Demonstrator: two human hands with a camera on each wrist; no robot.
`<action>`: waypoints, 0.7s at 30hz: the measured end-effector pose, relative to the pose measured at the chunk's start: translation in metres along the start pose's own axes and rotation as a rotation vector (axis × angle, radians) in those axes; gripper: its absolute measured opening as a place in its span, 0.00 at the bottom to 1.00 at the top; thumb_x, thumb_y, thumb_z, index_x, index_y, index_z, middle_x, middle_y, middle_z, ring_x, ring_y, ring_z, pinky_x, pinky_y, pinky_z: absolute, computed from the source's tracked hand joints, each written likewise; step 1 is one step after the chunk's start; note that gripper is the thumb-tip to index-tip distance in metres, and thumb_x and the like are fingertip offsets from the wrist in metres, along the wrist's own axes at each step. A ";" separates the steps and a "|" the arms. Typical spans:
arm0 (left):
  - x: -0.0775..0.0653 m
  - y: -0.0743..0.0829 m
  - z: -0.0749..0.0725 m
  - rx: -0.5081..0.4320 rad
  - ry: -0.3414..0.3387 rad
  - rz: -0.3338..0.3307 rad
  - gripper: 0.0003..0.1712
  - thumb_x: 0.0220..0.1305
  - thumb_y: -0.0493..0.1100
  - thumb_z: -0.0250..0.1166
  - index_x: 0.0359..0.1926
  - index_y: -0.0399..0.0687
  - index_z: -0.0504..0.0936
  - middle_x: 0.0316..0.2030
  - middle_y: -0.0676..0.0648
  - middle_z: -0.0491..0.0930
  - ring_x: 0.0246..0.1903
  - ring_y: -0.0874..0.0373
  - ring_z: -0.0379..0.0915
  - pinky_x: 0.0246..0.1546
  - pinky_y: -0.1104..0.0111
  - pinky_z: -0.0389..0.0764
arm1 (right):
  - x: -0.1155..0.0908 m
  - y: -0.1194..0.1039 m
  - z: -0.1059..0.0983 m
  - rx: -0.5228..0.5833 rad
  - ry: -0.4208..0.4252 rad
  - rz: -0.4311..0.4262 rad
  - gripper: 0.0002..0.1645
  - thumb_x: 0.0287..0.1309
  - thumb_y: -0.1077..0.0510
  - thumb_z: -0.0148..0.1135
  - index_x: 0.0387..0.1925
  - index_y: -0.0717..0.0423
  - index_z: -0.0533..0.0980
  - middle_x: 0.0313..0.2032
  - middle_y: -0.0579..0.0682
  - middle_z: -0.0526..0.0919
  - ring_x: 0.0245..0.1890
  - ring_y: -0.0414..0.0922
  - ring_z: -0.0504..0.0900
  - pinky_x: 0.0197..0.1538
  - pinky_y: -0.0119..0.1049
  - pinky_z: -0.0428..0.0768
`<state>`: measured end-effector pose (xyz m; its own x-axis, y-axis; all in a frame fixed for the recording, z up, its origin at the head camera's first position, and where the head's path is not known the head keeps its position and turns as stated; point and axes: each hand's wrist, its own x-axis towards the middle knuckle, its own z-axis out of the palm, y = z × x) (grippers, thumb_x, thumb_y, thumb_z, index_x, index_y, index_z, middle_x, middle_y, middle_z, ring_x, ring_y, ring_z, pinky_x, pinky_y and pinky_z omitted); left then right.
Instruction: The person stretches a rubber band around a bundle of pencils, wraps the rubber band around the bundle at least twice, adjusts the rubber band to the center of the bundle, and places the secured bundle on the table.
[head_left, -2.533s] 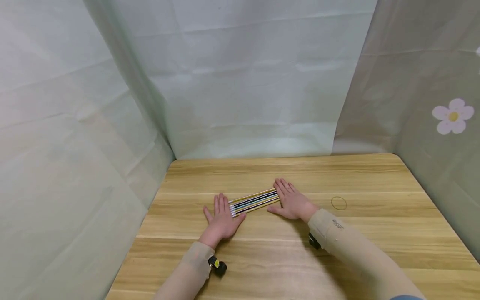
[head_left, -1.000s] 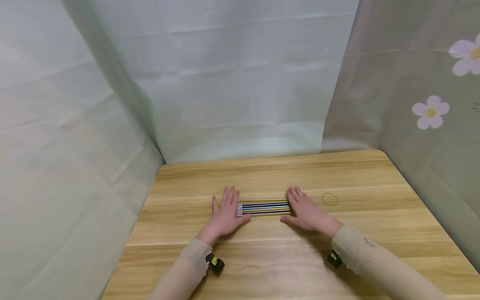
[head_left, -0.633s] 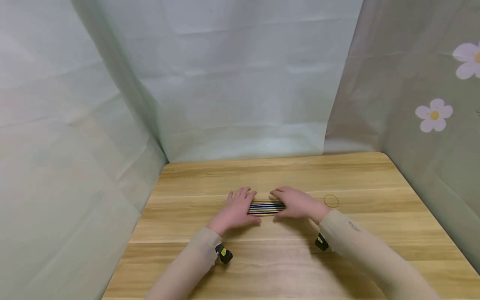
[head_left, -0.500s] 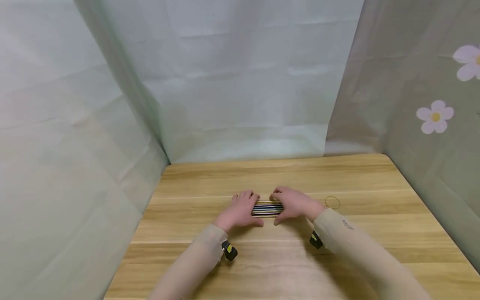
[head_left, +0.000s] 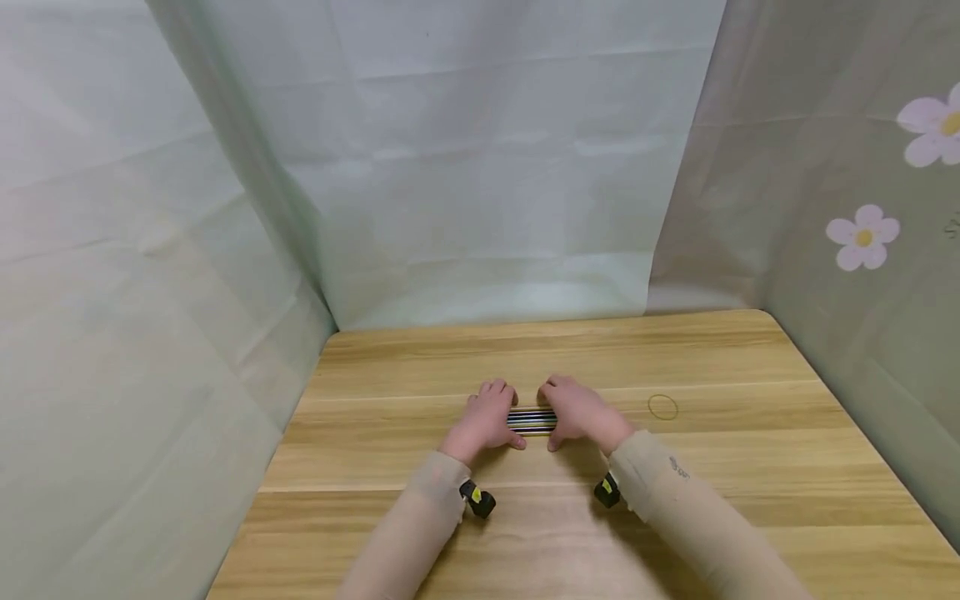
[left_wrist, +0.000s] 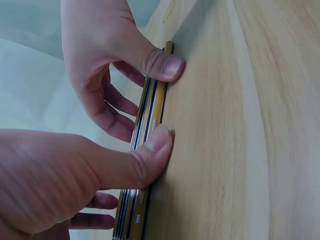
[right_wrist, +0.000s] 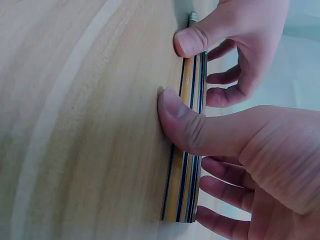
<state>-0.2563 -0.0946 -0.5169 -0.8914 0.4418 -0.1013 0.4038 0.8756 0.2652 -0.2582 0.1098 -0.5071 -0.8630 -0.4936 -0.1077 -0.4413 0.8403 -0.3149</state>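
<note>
Head view, lower middle: the left hand point(head_left: 487, 419) and right hand point(head_left: 579, 408) pinch the pencils point(head_left: 532, 421) between thumbs and fingers, where even pressure should suit the row best.

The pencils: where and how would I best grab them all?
I'd grip the pencils around mid-length, from above, pinching across the row's two long sides: they lie parallel, side by side, so squeezing inward should keep them together.

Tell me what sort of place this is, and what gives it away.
Probably a screened-off booth set up for recording tabletop work: a wood-grain table, pale sheeting behind it and along both sides, and a small black wrist camera at the left cuff.
</note>
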 end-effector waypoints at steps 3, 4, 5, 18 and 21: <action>0.000 0.002 0.001 0.007 0.015 -0.016 0.43 0.48 0.61 0.88 0.57 0.45 0.79 0.56 0.46 0.74 0.58 0.47 0.67 0.57 0.48 0.76 | -0.001 -0.002 0.001 -0.002 0.007 0.008 0.44 0.33 0.54 0.94 0.54 0.57 0.80 0.53 0.52 0.78 0.54 0.53 0.77 0.58 0.49 0.80; 0.000 0.003 0.002 0.008 0.020 -0.020 0.43 0.47 0.60 0.88 0.57 0.45 0.79 0.55 0.46 0.74 0.57 0.47 0.67 0.56 0.48 0.76 | -0.001 -0.002 0.002 -0.006 0.008 0.009 0.43 0.34 0.54 0.94 0.54 0.56 0.80 0.52 0.52 0.78 0.53 0.53 0.77 0.57 0.49 0.80; 0.000 0.003 0.002 0.007 0.025 -0.023 0.42 0.47 0.60 0.88 0.56 0.45 0.79 0.54 0.46 0.74 0.57 0.47 0.67 0.56 0.48 0.76 | -0.002 -0.002 0.002 -0.008 0.012 0.008 0.43 0.33 0.54 0.94 0.54 0.56 0.80 0.52 0.51 0.79 0.53 0.52 0.77 0.57 0.49 0.80; -0.005 0.005 0.007 -0.041 0.054 -0.042 0.37 0.49 0.57 0.88 0.53 0.46 0.80 0.50 0.48 0.75 0.54 0.47 0.67 0.56 0.50 0.72 | -0.002 -0.002 0.002 -0.004 0.013 -0.003 0.41 0.34 0.54 0.94 0.52 0.54 0.81 0.49 0.49 0.78 0.51 0.51 0.77 0.56 0.48 0.80; -0.005 0.005 0.006 -0.028 0.053 -0.042 0.37 0.49 0.57 0.87 0.53 0.47 0.80 0.50 0.48 0.75 0.53 0.48 0.66 0.55 0.51 0.72 | -0.001 -0.002 0.002 0.002 0.015 -0.010 0.40 0.34 0.55 0.94 0.51 0.54 0.81 0.49 0.49 0.79 0.52 0.52 0.78 0.56 0.49 0.80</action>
<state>-0.2486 -0.0914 -0.5206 -0.9171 0.3937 -0.0625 0.3609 0.8867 0.2889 -0.2556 0.1086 -0.5083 -0.8623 -0.4983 -0.0904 -0.4493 0.8350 -0.3175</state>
